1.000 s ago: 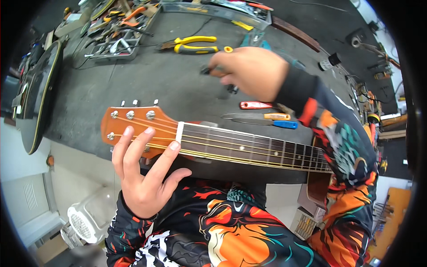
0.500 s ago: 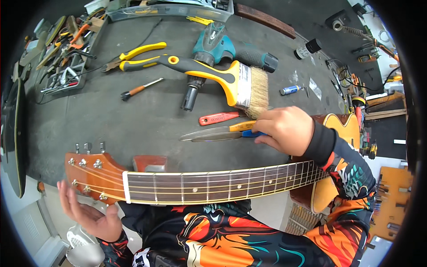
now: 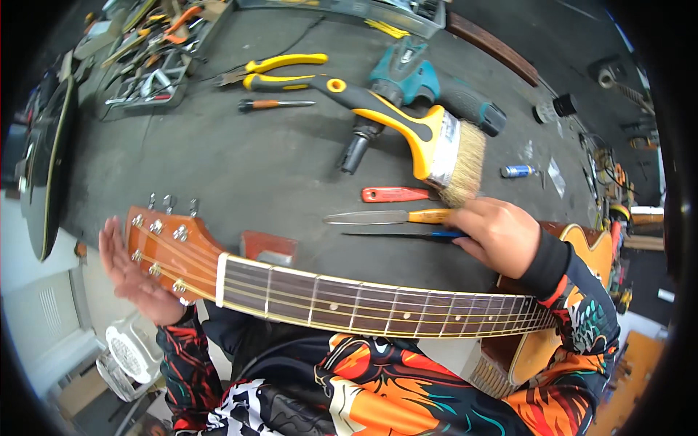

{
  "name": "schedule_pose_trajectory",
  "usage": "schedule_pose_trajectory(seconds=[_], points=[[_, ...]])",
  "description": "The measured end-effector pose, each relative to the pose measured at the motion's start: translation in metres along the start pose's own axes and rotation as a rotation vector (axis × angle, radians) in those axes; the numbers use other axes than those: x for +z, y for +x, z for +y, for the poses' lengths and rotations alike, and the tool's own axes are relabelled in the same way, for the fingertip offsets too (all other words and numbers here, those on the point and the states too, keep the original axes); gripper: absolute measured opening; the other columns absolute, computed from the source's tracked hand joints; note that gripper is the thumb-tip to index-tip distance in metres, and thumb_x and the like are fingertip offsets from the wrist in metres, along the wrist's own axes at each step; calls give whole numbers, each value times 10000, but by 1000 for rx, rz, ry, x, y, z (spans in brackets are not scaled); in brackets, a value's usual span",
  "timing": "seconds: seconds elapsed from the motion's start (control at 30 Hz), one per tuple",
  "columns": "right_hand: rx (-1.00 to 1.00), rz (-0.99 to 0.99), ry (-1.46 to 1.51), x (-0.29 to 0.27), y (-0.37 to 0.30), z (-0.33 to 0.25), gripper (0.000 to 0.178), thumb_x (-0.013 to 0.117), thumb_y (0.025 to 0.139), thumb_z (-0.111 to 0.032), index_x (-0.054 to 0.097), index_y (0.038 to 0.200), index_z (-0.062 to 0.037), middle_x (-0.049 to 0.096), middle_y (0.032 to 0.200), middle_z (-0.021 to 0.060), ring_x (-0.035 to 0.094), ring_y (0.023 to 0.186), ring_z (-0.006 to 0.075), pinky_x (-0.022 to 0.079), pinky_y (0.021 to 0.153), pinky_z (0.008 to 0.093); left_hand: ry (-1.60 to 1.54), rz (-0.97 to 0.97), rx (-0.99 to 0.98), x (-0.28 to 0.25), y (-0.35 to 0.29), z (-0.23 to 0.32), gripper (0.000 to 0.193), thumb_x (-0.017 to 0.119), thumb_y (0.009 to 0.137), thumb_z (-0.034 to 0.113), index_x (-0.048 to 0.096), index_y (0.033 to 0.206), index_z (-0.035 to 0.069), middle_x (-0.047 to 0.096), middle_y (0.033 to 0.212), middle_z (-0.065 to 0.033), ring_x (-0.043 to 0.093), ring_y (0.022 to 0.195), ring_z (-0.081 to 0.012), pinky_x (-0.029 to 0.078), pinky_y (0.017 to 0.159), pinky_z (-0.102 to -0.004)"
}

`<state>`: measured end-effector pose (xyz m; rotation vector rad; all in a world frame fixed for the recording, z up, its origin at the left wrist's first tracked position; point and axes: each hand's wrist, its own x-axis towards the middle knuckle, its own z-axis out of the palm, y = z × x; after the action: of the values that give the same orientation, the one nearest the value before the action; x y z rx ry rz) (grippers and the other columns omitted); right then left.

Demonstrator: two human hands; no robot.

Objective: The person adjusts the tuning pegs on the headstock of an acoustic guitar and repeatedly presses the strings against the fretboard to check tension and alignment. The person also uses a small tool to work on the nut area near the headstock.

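Note:
An acoustic guitar lies across in front of me, its dark fretboard (image 3: 378, 304) running from the reddish-brown headstock (image 3: 169, 243) at left to the pale body (image 3: 582, 254) at right. My left hand (image 3: 138, 280) is open, fingers stretched out, beside the headstock's end. The fingers of my right hand (image 3: 496, 236) are closed on the blue handle of a thin, flat-bladed tool (image 3: 407, 235), whose blade shows edge-on. Just above it lies a similar tool with an orange handle (image 3: 429, 216). A red-handled tool (image 3: 396, 194) rests beyond, partly covered by the wide paintbrush (image 3: 465, 160).
The paintbrush leans across a teal power drill (image 3: 407, 76). Yellow-handled pliers (image 3: 291, 65) and a wooden-handled tool (image 3: 265, 104) lie at far left. A reddish block (image 3: 269, 247) sits behind the guitar neck. A blue tube (image 3: 518, 171) lies at right; a tool tray (image 3: 149, 91) stands far left.
The whole view has shifted, so the bench things appear farther right. My right hand has turned the blue-handled tool edge-on, apart from the orange-handled one. My left hand has moved up along the headstock's end.

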<state>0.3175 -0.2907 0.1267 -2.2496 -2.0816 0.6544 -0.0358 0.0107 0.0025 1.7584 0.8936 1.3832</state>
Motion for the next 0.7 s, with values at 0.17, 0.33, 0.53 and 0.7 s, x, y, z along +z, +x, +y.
schedule_pose_trajectory(seconds=[0.17, 0.33, 0.53, 0.7], points=[[85, 164, 46, -30, 5, -32, 160, 691, 859, -34, 604, 993, -21, 613, 812, 155, 621, 777, 374, 510, 714, 445, -59, -187, 69, 5, 4, 5, 773, 277, 1088, 555, 463, 1476, -87, 511, 1491, -203, 497, 1378, -321, 343, 1171, -425], [9, 379, -33, -52, -9, -81, 351, 655, 842, 15, 651, 1193, 30, 702, 918, 165, 645, 726, 334, 504, 689, 390, 58, -199, 128, -3, 8, 7, 690, 351, 1094, 496, 559, 1406, -83, 508, 1498, -236, 485, 1397, -347, 327, 1176, -413], [-243, 359, -59, -41, -20, -104, 436, 603, 813, 6, 644, 1244, 59, 665, 842, 135, 625, 696, 314, 508, 691, 425, 16, -162, 94, -2, 3, 10, 673, 434, 1075, 501, 571, 1405, -70, 534, 1471, -229, 508, 1371, -329, 345, 1162, -404], [-438, 365, -46, -28, 2, -108, 531, 645, 793, 11, 588, 1320, 35, 554, 681, 49, 532, 568, 237, 423, 571, 388, 15, -150, 101, -1, 5, 12, 641, 481, 1064, 470, 581, 1394, -71, 543, 1461, -230, 526, 1353, -329, 368, 1145, -405]])
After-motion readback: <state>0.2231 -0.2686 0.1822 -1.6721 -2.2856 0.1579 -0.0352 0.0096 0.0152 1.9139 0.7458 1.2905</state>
